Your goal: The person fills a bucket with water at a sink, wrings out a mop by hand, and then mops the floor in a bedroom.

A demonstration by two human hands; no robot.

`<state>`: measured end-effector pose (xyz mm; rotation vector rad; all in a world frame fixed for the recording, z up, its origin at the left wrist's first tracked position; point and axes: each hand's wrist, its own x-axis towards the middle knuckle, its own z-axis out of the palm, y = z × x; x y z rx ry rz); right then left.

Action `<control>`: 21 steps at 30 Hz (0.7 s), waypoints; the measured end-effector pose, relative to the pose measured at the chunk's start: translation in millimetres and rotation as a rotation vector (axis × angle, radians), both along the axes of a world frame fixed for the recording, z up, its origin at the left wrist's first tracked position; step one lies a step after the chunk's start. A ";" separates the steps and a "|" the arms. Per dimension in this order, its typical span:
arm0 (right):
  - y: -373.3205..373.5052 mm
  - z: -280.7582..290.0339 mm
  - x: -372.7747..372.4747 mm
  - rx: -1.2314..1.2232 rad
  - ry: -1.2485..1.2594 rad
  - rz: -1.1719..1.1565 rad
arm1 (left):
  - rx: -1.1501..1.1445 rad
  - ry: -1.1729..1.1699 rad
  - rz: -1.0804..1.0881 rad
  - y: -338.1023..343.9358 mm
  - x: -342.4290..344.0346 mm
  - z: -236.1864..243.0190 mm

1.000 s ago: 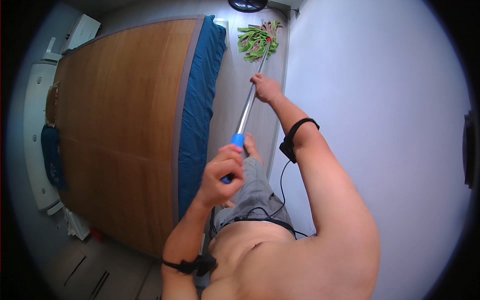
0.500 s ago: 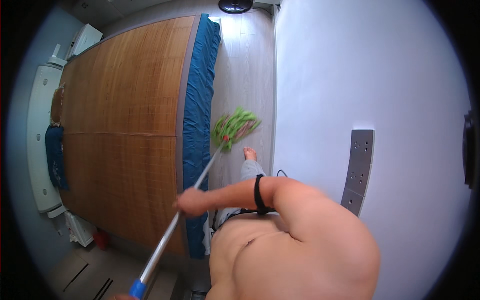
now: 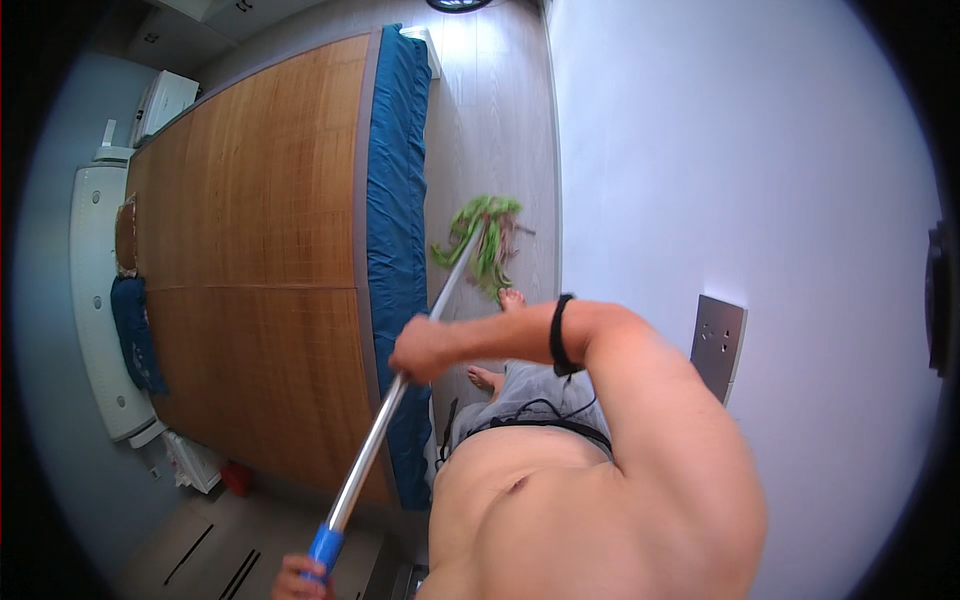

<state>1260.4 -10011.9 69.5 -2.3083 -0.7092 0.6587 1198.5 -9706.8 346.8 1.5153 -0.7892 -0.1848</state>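
A mop (image 3: 372,448) with a shiny metal handle slants across the view from the lower left up to its green and pinkish strand head. The mop head (image 3: 487,240) lies on the floor between the bed and the white wall, close to my bare foot (image 3: 511,299). Partway down the handle, my right hand (image 3: 421,349) is wrapped round the metal. My left hand (image 3: 303,578) grips the blue sleeve at the handle's upper end, partly cut off by the lower edge.
To the left stands a bed with a brown woven mat (image 3: 260,200) and a blue cloth (image 3: 397,200) hanging along its side. The white wall (image 3: 640,180) with a grey socket panel (image 3: 719,345) rises on the right. A dark round base (image 3: 458,4) is at the far end.
The mop head has swung right and a little farther away. Both hands have shifted right, the left coming more into view, and a second foot now shows. The view has shifted slightly.
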 end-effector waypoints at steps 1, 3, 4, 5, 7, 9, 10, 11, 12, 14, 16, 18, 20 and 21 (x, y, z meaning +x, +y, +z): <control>-25.7 -4.6 9.6 -0.026 -0.005 -0.050 | 0.058 0.050 0.041 -17.6 5.8 -16.5; -70.7 -35.0 24.7 -0.127 -0.031 -0.293 | 0.105 0.144 0.074 -70.6 28.4 -46.2; -89.4 -54.1 31.4 -0.156 -0.061 -0.424 | 0.099 0.185 0.090 -100.8 37.7 -60.5; -108.2 -64.2 36.2 -0.208 -0.065 -0.546 | 0.096 0.154 0.096 -120.3 45.9 -83.2; -140.5 -93.6 43.2 -0.261 -0.079 -0.827 | 0.133 0.049 0.041 -158.7 60.6 -120.4; -158.2 -116.7 36.3 -0.259 -0.085 -0.991 | 0.202 -0.053 -0.067 -193.2 65.4 -142.3; -163.9 -117.0 29.4 -0.287 -0.178 -1.077 | 0.229 -0.093 -0.112 -203.9 64.1 -146.9; -166.7 -116.8 24.0 -0.315 -0.273 -1.163 | 0.228 -0.103 -0.119 -208.2 62.0 -141.7; -171.7 -118.8 15.6 -0.322 -0.271 -1.187 | 0.237 -0.169 -0.201 -212.7 60.2 -132.0; -168.0 -120.2 -11.8 -0.176 -0.319 -1.136 | 0.196 -0.256 -0.301 -211.6 54.0 -110.6; -141.3 -113.7 -39.6 -0.123 -0.405 -1.207 | 0.097 -0.278 -0.317 -197.9 53.8 -88.4; -100.0 -98.0 -69.5 -0.049 -0.496 -1.297 | 0.105 -0.383 -0.394 -183.3 49.9 -51.0; -50.4 -76.4 -92.3 -0.005 -0.619 -1.345 | 0.063 -0.424 -0.500 -157.1 46.3 -17.2; -18.2 -53.6 -100.6 0.085 -0.579 -1.356 | 0.061 -0.462 -0.548 -138.2 46.4 6.8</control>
